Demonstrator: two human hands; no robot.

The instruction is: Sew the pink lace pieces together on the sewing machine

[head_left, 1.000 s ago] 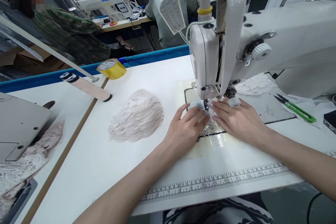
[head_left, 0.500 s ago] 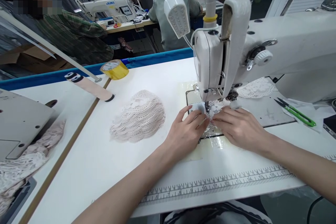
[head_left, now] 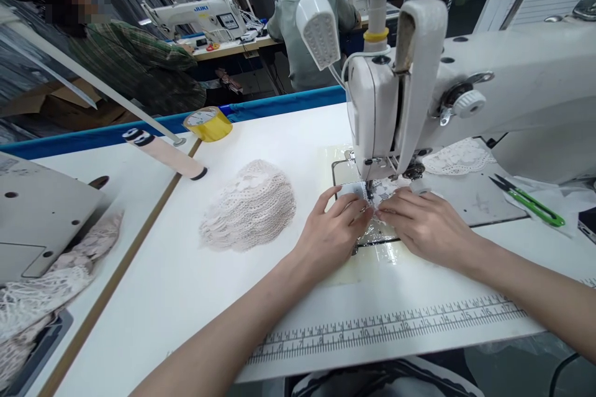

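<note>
Along the near edge of the bench (head_left: 186,304) runs a printed ruler (head_left: 400,325), and both forearms cross over it. Beyond it, the left hand (head_left: 328,232) rests with bent fingers spread by the metal plate (head_left: 350,190), its thumb turned towards the right hand (head_left: 426,226), whose fingers are curled close together. Both reach the lace piece (head_left: 387,187), but I cannot tell whether they pinch it or only press it. This lace lies at the presser foot (head_left: 369,190), partly hidden by the fingers. For good work here, I think the lace should be flat without being stretched, because openwork can pull out of shape easily; light and equal pressure seems best, with fingertips clear of the needle, since they are very near. The lace stack (head_left: 251,208) lies towards the bench's left side, apart from the hands. Near the far edge stands a yellow tape roll (head_left: 209,124).
</note>
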